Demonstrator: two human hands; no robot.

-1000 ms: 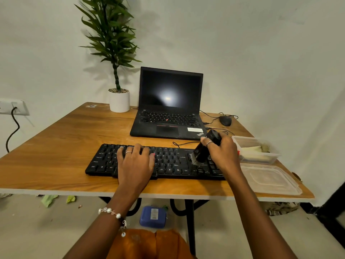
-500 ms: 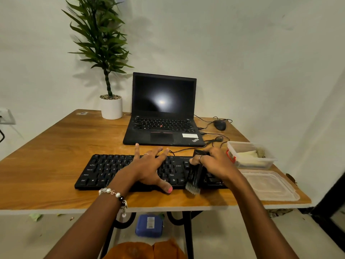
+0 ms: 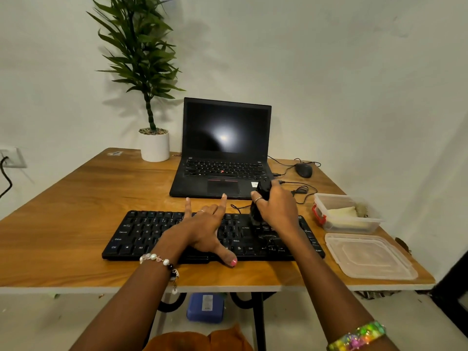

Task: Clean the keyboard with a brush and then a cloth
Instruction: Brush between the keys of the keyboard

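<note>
Mostly the risk lies in how little holds the keyboard (image 3: 152, 234) down: the left hand (image 3: 205, 231) rests on its middle with fingers spread and straight, thumb reaching to the near edge, so it presses rather than grips, and a hard sweep from the brush (image 3: 257, 203) could skate the board sideways on the smooth wooden table (image 3: 76, 198) or toward the near edge it already lies close to. The right hand (image 3: 277, 211) is curled round the black brush handle, bristles down on the far rows of the right-hand half; if the bristles dig between keys at that steep angle they could lift a keycap or flick dust onto the open laptop (image 3: 225, 148) just behind. The thin cable (image 3: 238, 207) running from the keyboard's far edge passes just beside the brush and might snag. The open clear container (image 3: 347, 216) and its lid (image 3: 367, 257) sit just off the keyboard's right end, within reach of a stray elbow. As for lie, the keyboard's long axis runs left to right, roughly parallel to the table's near edge, keys facing up, while the brush stands near upright, handle tilted away toward the laptop, bristles toward the keys.
</note>
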